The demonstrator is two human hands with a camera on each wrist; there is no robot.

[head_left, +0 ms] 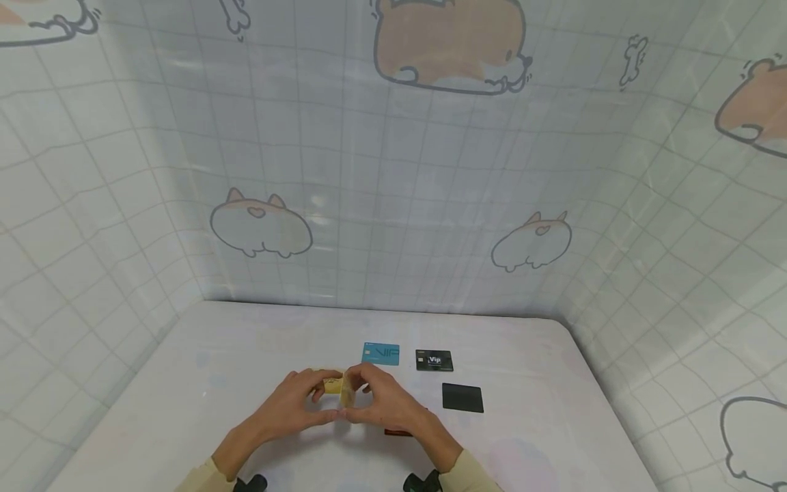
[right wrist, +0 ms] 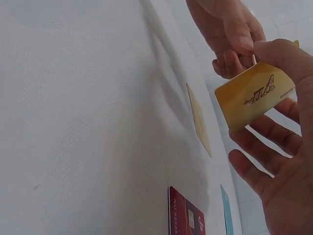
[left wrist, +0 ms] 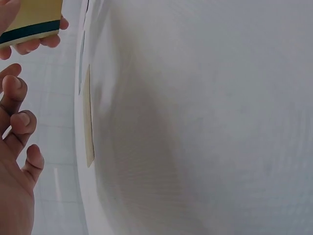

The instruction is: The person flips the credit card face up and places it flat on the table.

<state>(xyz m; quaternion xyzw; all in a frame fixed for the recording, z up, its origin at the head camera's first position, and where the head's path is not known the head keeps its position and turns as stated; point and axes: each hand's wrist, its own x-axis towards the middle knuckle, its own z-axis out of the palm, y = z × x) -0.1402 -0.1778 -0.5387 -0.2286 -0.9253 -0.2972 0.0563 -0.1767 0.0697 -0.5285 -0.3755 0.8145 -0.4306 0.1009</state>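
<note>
A gold VIP card (right wrist: pixel 257 95) with a dark stripe on its other face (left wrist: pixel 34 30) is held upright above the table between my two hands. My right hand (head_left: pixel 384 400) grips it between thumb and fingers. My left hand (head_left: pixel 292 404) meets the right hand at the card's edges, its thumb and index finger pinching there; its other fingers (left wrist: pixel 22 122) are loosely bent. A second yellow card (head_left: pixel 333 386) lies on the table just behind the hands. Under my right wrist lies a red card (right wrist: pixel 185 213), mostly covered in the head view.
On the white table (head_left: pixel 184 410), a blue VIP card (head_left: pixel 380 354) and a black Vip card (head_left: pixel 434 360) lie beyond the hands. A plain dark card (head_left: pixel 462 398) is to the right. Behind the table hangs a checked sheet (head_left: pixel 399 171) with cartoon dogs.
</note>
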